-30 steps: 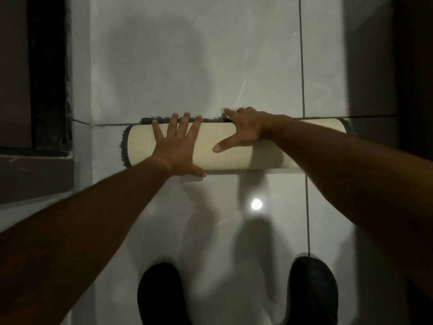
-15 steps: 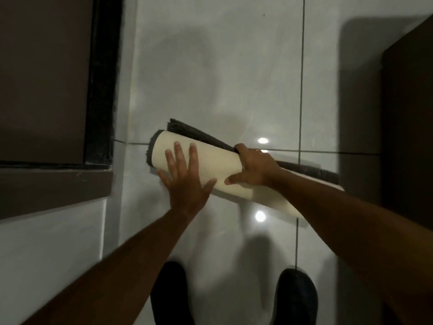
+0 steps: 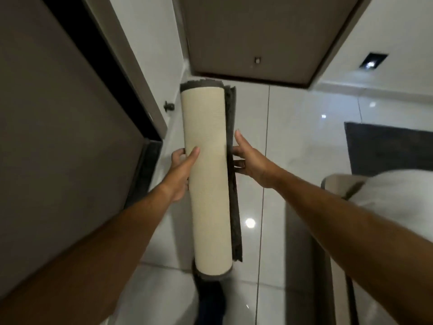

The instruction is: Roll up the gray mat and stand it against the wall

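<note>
The gray mat [image 3: 208,174] is rolled into a tube with its cream backing outward and a gray fringe along its right edge. It is held upright in the air above the white tiled floor. My left hand [image 3: 181,170] grips the roll's left side about midway, thumb across the front. My right hand [image 3: 248,160] holds the right side at the loose gray edge, fingers wrapped behind it. A white wall strip [image 3: 161,73] lies beyond the roll, between two brown doors.
A brown door with dark frame [image 3: 70,113] fills the left, with a small door stop [image 3: 169,106] near the wall. Another brown door [image 3: 257,36] is ahead. A dark mat [image 3: 386,148] lies on the floor to the right. My foot [image 3: 210,299] is below the roll.
The roll was lifted off the floor and turned from lying sideways to upright. Both hands shifted from pressing on top to gripping its sides. The view swung up toward the doors.
</note>
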